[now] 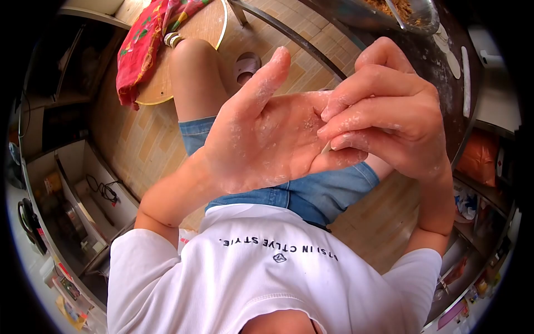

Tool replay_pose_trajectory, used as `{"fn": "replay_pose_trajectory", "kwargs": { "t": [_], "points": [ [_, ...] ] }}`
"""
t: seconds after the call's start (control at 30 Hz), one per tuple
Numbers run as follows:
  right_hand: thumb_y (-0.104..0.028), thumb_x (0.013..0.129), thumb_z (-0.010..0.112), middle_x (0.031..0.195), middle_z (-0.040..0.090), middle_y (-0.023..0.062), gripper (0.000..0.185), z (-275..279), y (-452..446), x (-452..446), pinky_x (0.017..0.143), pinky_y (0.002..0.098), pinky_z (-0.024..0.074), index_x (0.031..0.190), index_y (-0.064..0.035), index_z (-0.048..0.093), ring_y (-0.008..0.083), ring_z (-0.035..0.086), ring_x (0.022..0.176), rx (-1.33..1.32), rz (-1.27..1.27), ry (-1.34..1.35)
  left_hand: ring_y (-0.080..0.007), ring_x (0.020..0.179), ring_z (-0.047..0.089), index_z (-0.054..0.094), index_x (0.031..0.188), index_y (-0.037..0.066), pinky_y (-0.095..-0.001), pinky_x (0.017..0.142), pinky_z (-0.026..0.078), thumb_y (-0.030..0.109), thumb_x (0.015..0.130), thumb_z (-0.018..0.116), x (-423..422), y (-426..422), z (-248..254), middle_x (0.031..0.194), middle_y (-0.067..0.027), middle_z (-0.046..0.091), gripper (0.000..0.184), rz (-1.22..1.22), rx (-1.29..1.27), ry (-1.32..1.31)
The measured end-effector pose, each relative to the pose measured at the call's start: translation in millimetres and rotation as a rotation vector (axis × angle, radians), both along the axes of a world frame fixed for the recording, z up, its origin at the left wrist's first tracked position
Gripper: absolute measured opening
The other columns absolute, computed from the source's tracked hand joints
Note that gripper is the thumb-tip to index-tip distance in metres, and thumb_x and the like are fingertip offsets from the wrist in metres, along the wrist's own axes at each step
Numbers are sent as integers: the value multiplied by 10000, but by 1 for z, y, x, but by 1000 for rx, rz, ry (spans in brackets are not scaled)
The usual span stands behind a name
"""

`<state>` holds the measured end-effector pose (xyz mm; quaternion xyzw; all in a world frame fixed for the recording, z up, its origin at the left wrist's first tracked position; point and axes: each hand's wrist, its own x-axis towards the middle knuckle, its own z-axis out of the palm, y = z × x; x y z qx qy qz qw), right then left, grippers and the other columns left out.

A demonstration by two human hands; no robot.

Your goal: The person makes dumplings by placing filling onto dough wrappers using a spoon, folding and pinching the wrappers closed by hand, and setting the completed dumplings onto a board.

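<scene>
My left hand (267, 139) is held palm up, dusted with white powder, its thumb stretched out and apart. Its fingertips are hidden behind my right hand. My right hand (384, 111), also powdery, has its fingers bent and pressed together against the fingers of the left. A small pale sliver (326, 148) shows at the right fingertips; what else they hold is hidden. Beyond the hands, at the top right, are a metal bowl (431, 21) with brownish filling (389, 6) and thin pale discs (453, 65) on a dark, floury surface.
A white stick (466, 80) lies at the dark surface's right edge. A red patterned cloth (136, 61) drapes over a round tan top (203, 28) at upper left. A slipper (247, 67) is on the tiled floor. Shelves (83, 189) stand left, with an orange bag (477, 157) right.
</scene>
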<state>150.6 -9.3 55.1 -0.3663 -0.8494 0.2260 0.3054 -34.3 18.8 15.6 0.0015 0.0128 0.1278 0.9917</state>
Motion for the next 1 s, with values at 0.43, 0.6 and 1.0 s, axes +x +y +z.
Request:
{"fn": "replay_pose_trajectory", "kwargs": {
  "t": [0.43, 0.6, 1.0],
  "points": [
    [-308, 783, 614, 872, 654, 40, 250, -13, -6, 5, 889, 370, 332, 781, -73, 698, 193, 485, 822, 39, -197, 57, -224, 1167, 422, 296, 1269, -101, -358, 1044, 285, 581, 882, 301, 10, -9, 6, 1212, -155, 452, 784, 130, -82, -8],
    [-309, 813, 581, 875, 660, 51, 281, -22, -5, 4, 907, 369, 331, 804, -52, 695, 196, 476, 840, 103, -237, 74, -208, 1158, 419, 287, 1273, -105, -349, 1040, 283, 548, 898, 296, 14, -10, 8, 1200, -128, 464, 752, 131, -84, 40],
    [-328, 882, 484, 978, 653, 85, 374, -46, -5, -7, 942, 333, 331, 892, -6, 676, 201, 486, 994, 302, -486, 169, -268, 1311, 220, 177, 1342, -63, -388, 1102, 144, 448, 931, 266, 26, -24, 12, 1379, -185, 281, 662, 350, -156, 94]
  ]
}}
